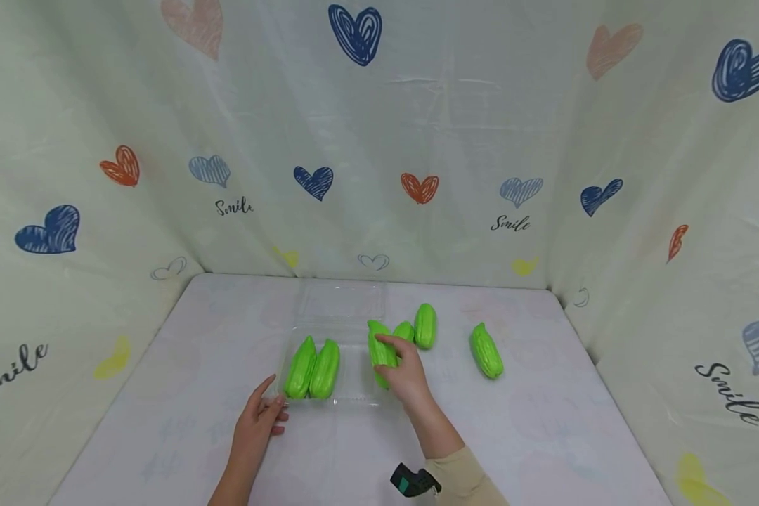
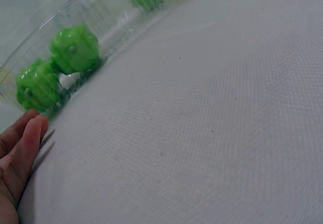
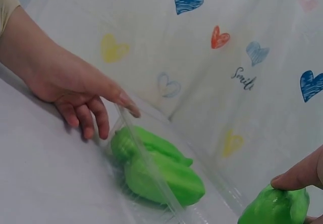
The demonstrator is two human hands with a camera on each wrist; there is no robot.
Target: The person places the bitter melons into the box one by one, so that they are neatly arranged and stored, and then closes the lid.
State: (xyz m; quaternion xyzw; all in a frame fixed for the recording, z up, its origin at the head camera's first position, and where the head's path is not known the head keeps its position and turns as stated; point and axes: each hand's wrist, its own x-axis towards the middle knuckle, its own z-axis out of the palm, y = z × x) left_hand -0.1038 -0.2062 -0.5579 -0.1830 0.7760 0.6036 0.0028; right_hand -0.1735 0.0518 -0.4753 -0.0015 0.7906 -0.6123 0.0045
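Observation:
A clear plastic box (image 1: 356,386) with its lid folded back (image 1: 341,303) lies on the table. Two bright green ridged gourds (image 1: 325,370) lie side by side in its left part. My right hand (image 1: 405,369) holds a third green gourd (image 1: 380,344) between thumb and fingers, over the box's right end. In the right wrist view, the thumb presses on that gourd (image 3: 275,209). At the box's front left corner, my left hand (image 1: 258,418) touches the wall with fingers fairly straight. Its index finger reaches along the rim in the right wrist view.
Right of the box, one gourd (image 1: 404,330) is partly hidden behind my right hand, and another (image 1: 425,326) stands beside it. Farther right lies a single gourd (image 1: 485,351). A heart-patterned curtain (image 1: 462,140) encloses the white table (image 1: 544,422) at back and sides.

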